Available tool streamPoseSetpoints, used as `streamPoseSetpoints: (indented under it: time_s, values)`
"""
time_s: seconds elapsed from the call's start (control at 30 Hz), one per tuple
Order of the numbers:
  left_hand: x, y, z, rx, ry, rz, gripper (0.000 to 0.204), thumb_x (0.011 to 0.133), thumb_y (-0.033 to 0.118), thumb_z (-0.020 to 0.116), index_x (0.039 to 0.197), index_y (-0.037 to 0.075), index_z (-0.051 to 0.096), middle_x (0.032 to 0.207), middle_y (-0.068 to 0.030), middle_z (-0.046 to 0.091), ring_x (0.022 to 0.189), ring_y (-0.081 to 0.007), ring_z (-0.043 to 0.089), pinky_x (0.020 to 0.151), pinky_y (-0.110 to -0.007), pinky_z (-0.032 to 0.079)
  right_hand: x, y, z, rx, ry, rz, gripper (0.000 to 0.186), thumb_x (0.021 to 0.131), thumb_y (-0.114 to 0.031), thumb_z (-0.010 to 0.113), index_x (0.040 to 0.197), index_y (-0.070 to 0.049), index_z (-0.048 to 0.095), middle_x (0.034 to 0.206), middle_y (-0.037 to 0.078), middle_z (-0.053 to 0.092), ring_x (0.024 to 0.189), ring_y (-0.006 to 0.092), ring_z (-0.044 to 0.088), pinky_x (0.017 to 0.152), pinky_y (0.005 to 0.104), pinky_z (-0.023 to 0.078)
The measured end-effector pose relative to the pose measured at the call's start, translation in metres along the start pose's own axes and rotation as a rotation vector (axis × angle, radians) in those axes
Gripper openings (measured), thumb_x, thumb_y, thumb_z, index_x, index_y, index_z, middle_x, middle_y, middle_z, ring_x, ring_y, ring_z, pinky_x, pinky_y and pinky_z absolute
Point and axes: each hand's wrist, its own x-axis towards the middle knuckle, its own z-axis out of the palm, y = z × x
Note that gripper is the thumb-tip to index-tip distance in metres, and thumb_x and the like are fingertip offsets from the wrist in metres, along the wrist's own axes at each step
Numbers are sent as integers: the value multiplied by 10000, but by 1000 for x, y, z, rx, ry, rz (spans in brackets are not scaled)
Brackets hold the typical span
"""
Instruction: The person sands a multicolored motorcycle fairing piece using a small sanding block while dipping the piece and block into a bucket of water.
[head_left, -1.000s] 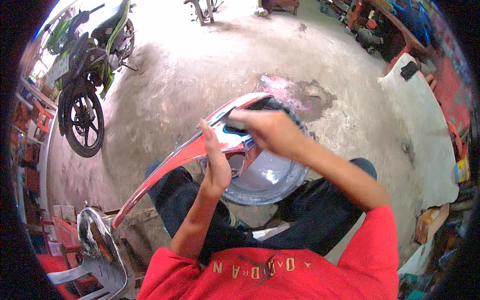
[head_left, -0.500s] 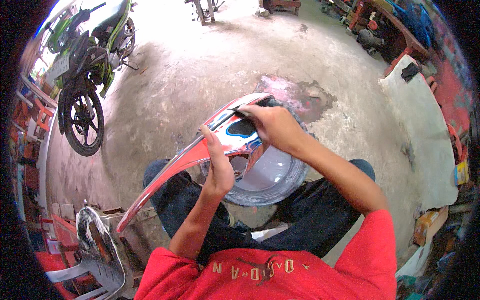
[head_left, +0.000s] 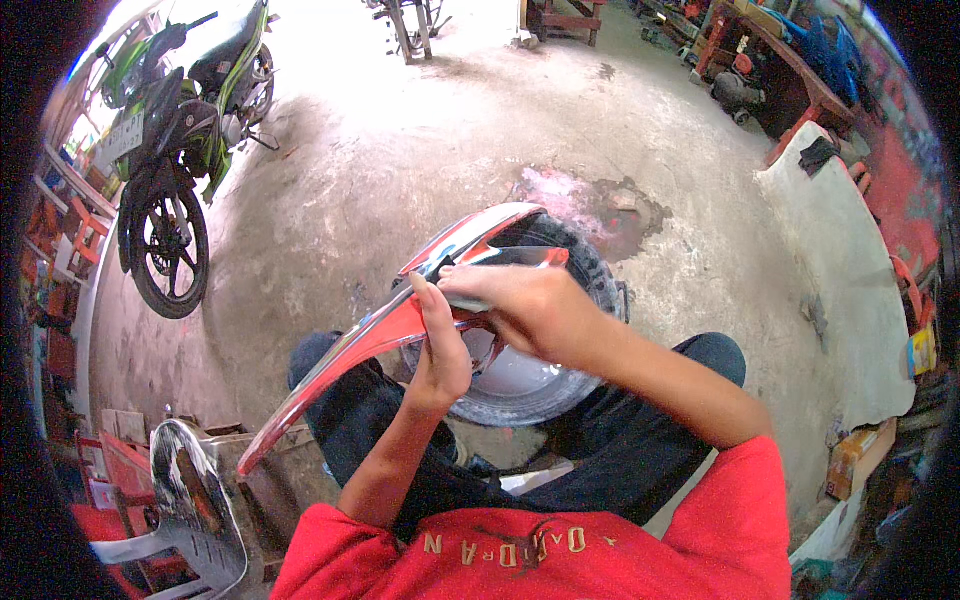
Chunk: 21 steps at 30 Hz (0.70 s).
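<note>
A long curved motorcycle body panel (head_left: 362, 345), red and white with bare patches, slants over my lap from lower left to upper middle. My left hand (head_left: 441, 350) grips its middle from below, thumb on the upper edge. My right hand (head_left: 535, 305) presses a small dark sheet (head_left: 440, 268), which looks like sandpaper, onto the panel just beside my left thumb. The right fingers are closed and cover part of the panel. Under the panel stands a round dark basin (head_left: 592, 385) with cloudy grey water, between my knees.
A green and black motorcycle (head_left: 185, 150) is parked at the far left. A white plastic chair (head_left: 205, 530) stands near left, its back scuffed dark. At right are a pale board (head_left: 840, 270), a cardboard box (head_left: 858, 458) and a wooden bench (head_left: 785, 65). A pinkish wet stain (head_left: 570, 195) marks the concrete floor.
My right hand has slid with the dark sheet down and left along the panel, closer to my left thumb. The panel's far end has dipped slightly; my left hand keeps its grip.
</note>
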Motion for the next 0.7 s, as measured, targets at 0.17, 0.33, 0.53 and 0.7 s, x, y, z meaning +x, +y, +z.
streamPoseSetpoints:
  time_s: [0.17, 0.33, 0.53, 0.7]
  values:
    - [-8, 22, 19, 68, 175, 19, 897, 1019, 695, 175, 1596, 53, -72, 1593, -143, 246, 1437, -259, 319, 1200, -407, 253, -3, 33, -20, -224, -275, 398, 482, 776, -86, 687, 1252, -73, 614, 1054, 217, 699, 982, 379, 692, 815, 453, 559]
    - [-6, 23, 16, 87, 111, 41, 901, 1001, 712, 96, 1546, -3, 154, 1538, -156, 337, 1413, -253, 349, 1193, -391, 253, -9, 13, -10, 13, -81, 107, 510, 759, 81, 624, 1255, -39, 632, 1160, 216, 688, 1059, 384, 679, 891, 423, 557]
    - [-1, 10, 6, 30, 69, 51, 891, 1013, 706, 161, 1592, 44, 15, 1565, -140, 292, 1419, -261, 344, 1199, -419, 249, -7, 12, -4, -83, -112, 135, 567, 740, 63, 664, 1292, -50, 607, 1187, 215, 677, 1089, 367, 673, 920, 423, 547]
    - [-3, 10, 14, 58, 195, 86, 880, 1022, 693, 172, 1586, 24, 77, 1544, -140, 332, 1410, -248, 350, 1203, -405, 238, 1, 32, -13, -209, -263, 379, 495, 782, 26, 627, 1271, -57, 613, 1087, 215, 693, 973, 371, 697, 825, 418, 567]
